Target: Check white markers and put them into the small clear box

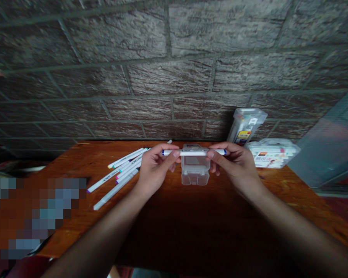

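Note:
I hold a white marker (193, 153) with blue ends level in front of me, one end in each hand. My left hand (156, 166) pinches its left end between thumb and fingers. Around the right end my right hand (234, 164) is closed the same way. Just behind and below the marker stands a small clear plastic box (195, 173) on the wooden table (174, 216), open at the top as far as I can tell.
Several white markers (121, 172) with coloured caps lie loose on the table to the left. At the back right stand an upright clear marker case (245, 125) and a flat marker pack (272, 153). A brick wall (162, 69) rises behind the table.

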Demonstrator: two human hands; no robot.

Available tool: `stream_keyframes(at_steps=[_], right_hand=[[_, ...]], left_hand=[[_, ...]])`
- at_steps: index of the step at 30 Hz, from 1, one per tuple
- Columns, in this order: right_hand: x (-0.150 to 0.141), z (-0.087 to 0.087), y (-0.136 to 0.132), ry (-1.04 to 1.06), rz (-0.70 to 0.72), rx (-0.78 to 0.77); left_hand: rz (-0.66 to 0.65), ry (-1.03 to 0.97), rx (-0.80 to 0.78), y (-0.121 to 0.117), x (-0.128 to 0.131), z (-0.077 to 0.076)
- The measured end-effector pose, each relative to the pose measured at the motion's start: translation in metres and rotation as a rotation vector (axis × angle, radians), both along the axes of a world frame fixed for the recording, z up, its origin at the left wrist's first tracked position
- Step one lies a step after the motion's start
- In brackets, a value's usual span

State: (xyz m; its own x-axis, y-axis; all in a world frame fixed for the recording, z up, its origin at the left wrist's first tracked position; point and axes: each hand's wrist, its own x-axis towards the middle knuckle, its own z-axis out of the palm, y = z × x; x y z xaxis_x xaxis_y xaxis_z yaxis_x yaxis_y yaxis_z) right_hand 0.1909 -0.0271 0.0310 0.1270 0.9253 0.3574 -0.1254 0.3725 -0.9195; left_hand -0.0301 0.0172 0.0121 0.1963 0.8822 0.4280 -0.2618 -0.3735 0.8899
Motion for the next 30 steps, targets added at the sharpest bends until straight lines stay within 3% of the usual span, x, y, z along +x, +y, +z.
stream_keyframes(at_steps=[30], right_hand=[[0.0002,0.0025,-0.0018,0.164,0.123,-0.081]], left_hand=[[-0.106,-0.185,-0.099,-0.0013,0.0002,0.0049]])
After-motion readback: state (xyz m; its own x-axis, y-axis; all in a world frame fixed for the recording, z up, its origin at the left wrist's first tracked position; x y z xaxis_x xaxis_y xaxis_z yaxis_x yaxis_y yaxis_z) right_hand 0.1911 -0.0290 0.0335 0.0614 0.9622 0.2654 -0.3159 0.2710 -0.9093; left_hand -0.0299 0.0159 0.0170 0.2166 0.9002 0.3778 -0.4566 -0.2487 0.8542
